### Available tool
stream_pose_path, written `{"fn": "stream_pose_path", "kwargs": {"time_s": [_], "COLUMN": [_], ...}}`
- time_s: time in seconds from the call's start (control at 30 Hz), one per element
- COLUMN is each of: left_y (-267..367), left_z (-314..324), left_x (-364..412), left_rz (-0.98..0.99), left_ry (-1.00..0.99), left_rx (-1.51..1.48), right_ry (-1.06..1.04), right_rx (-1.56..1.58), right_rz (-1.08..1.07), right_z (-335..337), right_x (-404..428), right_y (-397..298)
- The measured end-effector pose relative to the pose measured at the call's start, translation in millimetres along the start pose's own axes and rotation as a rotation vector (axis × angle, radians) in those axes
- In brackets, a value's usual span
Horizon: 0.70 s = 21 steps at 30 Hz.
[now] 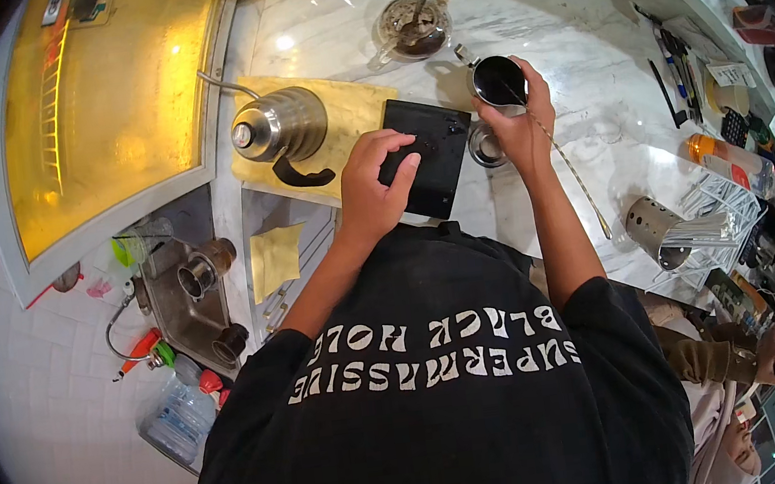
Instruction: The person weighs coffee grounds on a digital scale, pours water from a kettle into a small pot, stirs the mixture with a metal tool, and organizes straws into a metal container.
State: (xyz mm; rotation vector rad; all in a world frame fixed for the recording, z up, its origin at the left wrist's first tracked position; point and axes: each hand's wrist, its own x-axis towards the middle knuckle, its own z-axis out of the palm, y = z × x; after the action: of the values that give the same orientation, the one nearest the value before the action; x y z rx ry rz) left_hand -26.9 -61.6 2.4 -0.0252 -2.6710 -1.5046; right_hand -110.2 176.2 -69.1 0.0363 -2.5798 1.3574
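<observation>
My right hand (524, 119) is wrapped around a stainless steel milk pitcher (475, 83) with dark contents. A twisted-stem bar spoon (568, 160) leans out of it, its long end passing over my wrist. Beside that hand, a small round metal vessel (486, 147) stands on the counter, partly covered. My left hand (380, 178) holds nothing, its thumb and fingers apart over a flat black scale (432, 158) with wet drops on it; I cannot tell whether it touches. Left of it, a steel gooseneck kettle (295, 120) rests on a yellow cloth (360, 98).
A glass server (416, 41) with a spoon and brown residue stands beyond the pitcher. To the left are a yellow-lit glass door (122, 114) and a metal sink (189, 329). A perforated steel holder (655, 229) with straws lies right. Another person's hand (773, 352) is at lower right.
</observation>
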Motion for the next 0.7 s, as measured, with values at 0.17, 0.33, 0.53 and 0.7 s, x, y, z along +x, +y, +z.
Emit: {"fn": "stream_pose_path", "kwargs": {"time_s": [0.17, 0.33, 0.53, 0.7], "left_y": [-2.6, -5.8, -28.1, -48.4], "left_z": [-23.9, -55.2, -105.7, -141.0], "left_x": [-28.2, -69.4, -134.8, -196.7], "left_rz": [-0.01, -0.037, -0.18, -0.266], "left_ry": [0.038, 0.123, 0.338, 0.475], "left_rx": [0.014, 0.003, -0.024, 0.026], "right_ry": [-0.039, -0.168, -0.364, -0.484], "right_rx": [0.13, 0.155, 0.237, 0.236], "right_rz": [0.025, -0.077, -0.108, -0.238], "right_z": [6.2, 9.2, 26.7, 56.1], "right_x": [-15.9, -46.3, -86.7, -116.2], "right_y": [-43.2, -104.6, -179.0, -225.5]}}
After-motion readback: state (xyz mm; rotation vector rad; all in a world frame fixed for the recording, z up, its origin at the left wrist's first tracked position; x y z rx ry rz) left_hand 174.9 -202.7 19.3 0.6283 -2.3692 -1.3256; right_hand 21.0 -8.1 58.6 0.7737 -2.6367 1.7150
